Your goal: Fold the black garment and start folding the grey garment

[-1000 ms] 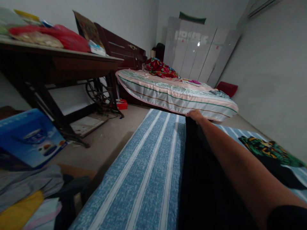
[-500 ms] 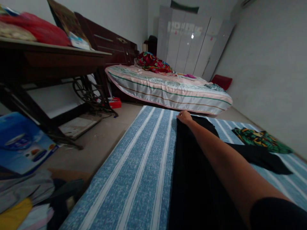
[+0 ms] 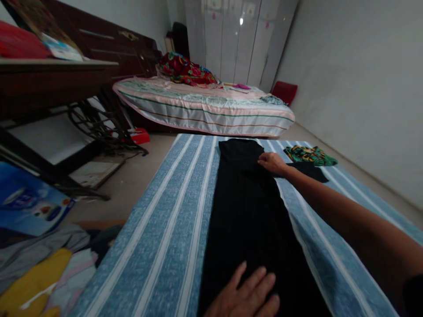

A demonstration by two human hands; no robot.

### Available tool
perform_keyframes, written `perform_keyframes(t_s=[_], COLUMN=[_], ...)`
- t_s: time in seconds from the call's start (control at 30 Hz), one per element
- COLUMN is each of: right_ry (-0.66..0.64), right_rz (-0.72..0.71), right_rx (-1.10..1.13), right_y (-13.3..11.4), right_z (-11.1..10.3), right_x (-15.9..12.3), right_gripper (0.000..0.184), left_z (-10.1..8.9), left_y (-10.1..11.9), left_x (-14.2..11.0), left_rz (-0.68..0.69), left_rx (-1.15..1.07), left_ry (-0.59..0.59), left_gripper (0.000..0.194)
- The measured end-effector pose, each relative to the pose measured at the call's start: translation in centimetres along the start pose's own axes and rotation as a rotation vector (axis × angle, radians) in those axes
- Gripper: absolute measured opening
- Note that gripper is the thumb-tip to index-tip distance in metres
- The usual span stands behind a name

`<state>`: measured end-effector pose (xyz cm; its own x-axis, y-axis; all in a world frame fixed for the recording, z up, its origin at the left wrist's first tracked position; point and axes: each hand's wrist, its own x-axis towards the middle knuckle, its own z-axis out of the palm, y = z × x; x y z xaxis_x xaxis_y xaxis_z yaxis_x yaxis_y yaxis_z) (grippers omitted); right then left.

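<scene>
A long black garment (image 3: 244, 207) lies stretched out on a blue-and-white striped sheet (image 3: 178, 189); its exact kind I cannot tell. A black strip like a sleeve (image 3: 312, 171) sticks out to the right beyond my right forearm. My right hand (image 3: 272, 163) is closed, fingertips pinching the garment at its right edge near the far end. My left hand (image 3: 246, 295) rests palm down on the near part of the garment, fingers spread. A green, black and yellow patterned cloth (image 3: 310, 155) lies crumpled at the far right of the sheet.
Piled clothes (image 3: 56, 264) and a blue package (image 3: 31, 198) stand at the left. Beyond them is a table with an iron treadle frame (image 3: 95, 125). A bed (image 3: 208, 108) with a red floral blanket (image 3: 187, 70) stands ahead, a wall (image 3: 357, 88) at right.
My right hand has moved from the garment's far left corner to its right edge. My left hand has come into view at the bottom. The far end now lies flatter, and the view has shifted right.
</scene>
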<state>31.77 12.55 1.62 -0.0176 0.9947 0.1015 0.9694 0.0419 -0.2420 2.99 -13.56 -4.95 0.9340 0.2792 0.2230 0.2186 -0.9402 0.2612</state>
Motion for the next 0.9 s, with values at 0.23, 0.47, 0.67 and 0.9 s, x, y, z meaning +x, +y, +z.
perform_keyframes(t_s=[0.23,0.47,0.67,0.9], right_ry=[0.079,0.092,0.117,0.062], right_rz=[0.025,-0.026,-0.358,-0.656], right_rx=[0.115,0.274,0.47,0.301], right_y=[4.2,3.9,-1.2,-8.4], right_z=[-2.2,-2.4,-1.6,0.8], right_x=[-11.4,-22.0,-29.8,-36.6], right_gripper=[0.021,0.02,0.016,0.022], left_z=[-3.5,-3.8,-3.4,-2.4], left_y=[3.2,4.8,5.4,6.5], left_x=[-0.4,-3.1,-5.8,-6.9], left_rz=[-0.159,-0.276,-0.349,-0.396], left_rx=[-0.004,0.092,0.169,0.226], left_ry=[-0.104,-0.06,-0.032,0.051], left_gripper=[0.062,0.065,0.057,0.051])
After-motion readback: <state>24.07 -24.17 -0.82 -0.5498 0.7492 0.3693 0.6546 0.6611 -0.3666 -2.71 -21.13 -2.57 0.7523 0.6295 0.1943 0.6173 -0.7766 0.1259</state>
